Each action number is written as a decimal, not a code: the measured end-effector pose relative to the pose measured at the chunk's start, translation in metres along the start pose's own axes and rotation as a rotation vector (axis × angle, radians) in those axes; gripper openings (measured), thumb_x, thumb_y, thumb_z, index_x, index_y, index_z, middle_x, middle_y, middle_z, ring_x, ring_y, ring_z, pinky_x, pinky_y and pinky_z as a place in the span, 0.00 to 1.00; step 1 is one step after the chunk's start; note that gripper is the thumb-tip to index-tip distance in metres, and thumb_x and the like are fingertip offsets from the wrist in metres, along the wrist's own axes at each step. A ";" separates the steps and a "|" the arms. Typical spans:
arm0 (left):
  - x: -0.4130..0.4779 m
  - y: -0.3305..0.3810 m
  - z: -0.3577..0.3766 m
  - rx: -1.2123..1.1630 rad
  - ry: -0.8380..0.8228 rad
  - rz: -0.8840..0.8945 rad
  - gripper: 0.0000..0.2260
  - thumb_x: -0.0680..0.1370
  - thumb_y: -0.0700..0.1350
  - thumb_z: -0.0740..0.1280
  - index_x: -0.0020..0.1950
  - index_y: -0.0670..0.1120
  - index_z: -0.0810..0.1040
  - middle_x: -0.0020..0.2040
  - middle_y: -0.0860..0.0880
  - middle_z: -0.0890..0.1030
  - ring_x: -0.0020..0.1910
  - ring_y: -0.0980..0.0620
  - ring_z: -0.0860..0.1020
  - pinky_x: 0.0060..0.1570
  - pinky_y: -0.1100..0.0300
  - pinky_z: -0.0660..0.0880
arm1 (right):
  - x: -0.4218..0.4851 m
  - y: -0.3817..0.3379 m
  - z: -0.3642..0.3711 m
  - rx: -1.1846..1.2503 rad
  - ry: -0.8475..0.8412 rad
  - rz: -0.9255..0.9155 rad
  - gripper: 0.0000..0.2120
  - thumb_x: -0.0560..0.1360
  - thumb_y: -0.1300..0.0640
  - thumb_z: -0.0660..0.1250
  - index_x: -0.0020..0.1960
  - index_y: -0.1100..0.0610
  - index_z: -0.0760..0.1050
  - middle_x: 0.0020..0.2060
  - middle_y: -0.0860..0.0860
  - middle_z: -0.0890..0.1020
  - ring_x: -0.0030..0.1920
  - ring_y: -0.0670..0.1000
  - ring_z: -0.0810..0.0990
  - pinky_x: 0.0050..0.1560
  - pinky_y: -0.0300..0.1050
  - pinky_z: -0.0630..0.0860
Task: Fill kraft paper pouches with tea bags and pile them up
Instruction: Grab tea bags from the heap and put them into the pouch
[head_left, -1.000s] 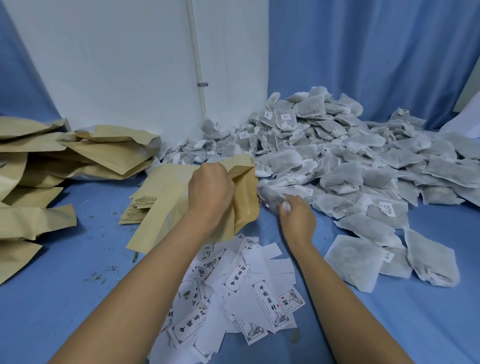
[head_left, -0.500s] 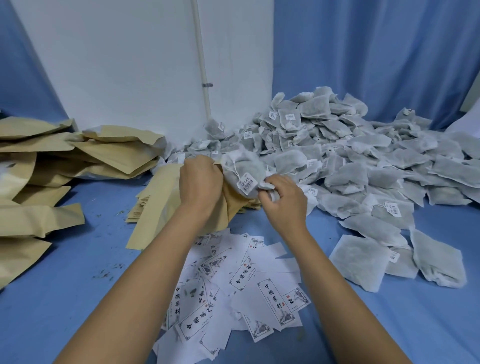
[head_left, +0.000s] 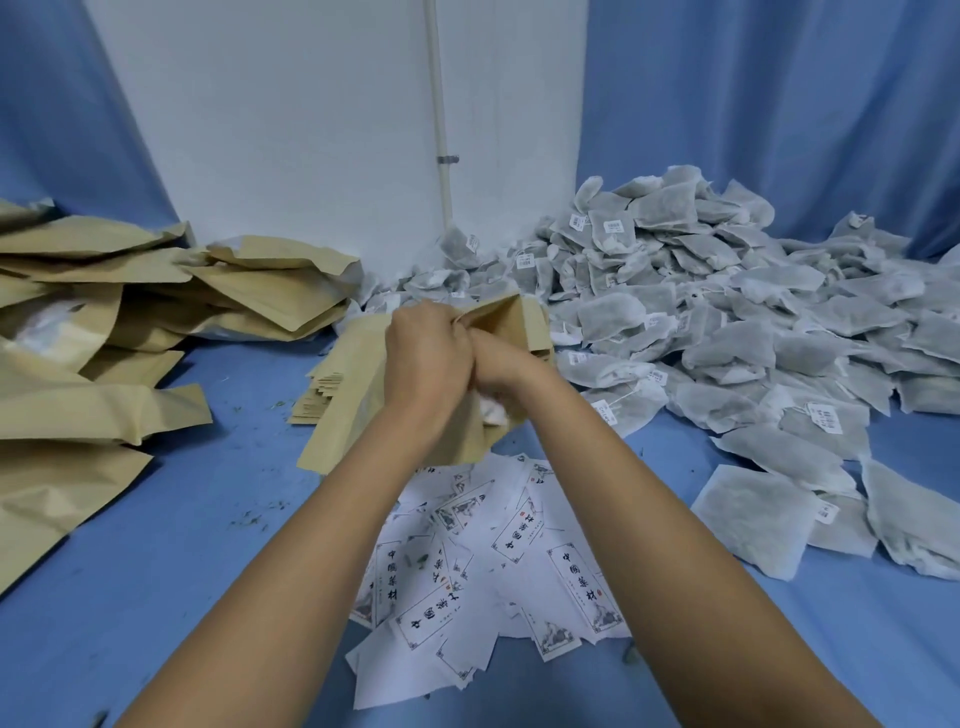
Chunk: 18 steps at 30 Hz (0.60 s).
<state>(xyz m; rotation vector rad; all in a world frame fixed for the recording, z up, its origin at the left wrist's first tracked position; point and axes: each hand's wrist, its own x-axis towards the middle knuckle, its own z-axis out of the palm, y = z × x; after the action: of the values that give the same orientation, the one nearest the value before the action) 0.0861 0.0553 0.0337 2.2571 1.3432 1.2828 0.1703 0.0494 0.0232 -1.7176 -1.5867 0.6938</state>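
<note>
Centrally, left hand (head_left: 426, 358) grip pinching kraft pouch (head_left: 353, 426) mouth, right hand (head_left: 501, 364) inside, grip unseen.

Views: one, the head camera, worn by the person.
Facing: forward and down over the blue surface (head_left: 208, 519), toward the white wall (head_left: 285, 130) at 12 o'clock.
Nearness: close; the forearms enter from 6 o'clock, and the left hand (head_left: 423, 358) and right hand (head_left: 501, 364) meet at the centre on a kraft paper pouch (head_left: 348, 426).
Borders: pouch pile (head_left: 104, 332) at 9 o'clock, tea bag heap (head_left: 727, 322) at 2 o'clock, paper labels (head_left: 493, 545) at 6 o'clock.
</note>
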 end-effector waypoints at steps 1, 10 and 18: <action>-0.005 0.002 0.000 -0.004 -0.014 0.033 0.11 0.75 0.35 0.59 0.38 0.38 0.81 0.36 0.41 0.80 0.39 0.44 0.77 0.41 0.57 0.71 | -0.001 -0.002 0.007 0.261 -0.012 0.050 0.10 0.81 0.63 0.53 0.44 0.55 0.69 0.36 0.46 0.69 0.37 0.46 0.70 0.38 0.41 0.68; 0.003 -0.020 -0.018 0.579 0.126 0.067 0.12 0.79 0.45 0.57 0.50 0.46 0.81 0.46 0.45 0.82 0.47 0.43 0.79 0.37 0.57 0.62 | -0.007 -0.002 0.011 -0.001 -0.095 -0.113 0.13 0.75 0.64 0.63 0.59 0.60 0.70 0.38 0.49 0.75 0.37 0.46 0.71 0.40 0.40 0.72; -0.013 -0.010 -0.013 0.553 0.024 0.175 0.11 0.78 0.41 0.58 0.50 0.43 0.80 0.47 0.43 0.81 0.47 0.42 0.79 0.37 0.56 0.62 | -0.006 0.009 0.040 0.190 -0.070 0.047 0.19 0.80 0.69 0.52 0.36 0.50 0.64 0.34 0.46 0.69 0.34 0.41 0.68 0.25 0.27 0.69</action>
<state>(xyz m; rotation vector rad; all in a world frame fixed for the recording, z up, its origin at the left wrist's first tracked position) 0.0673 0.0472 0.0285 2.7790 1.7092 1.0838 0.1441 0.0483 -0.0095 -1.6104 -1.4798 0.9069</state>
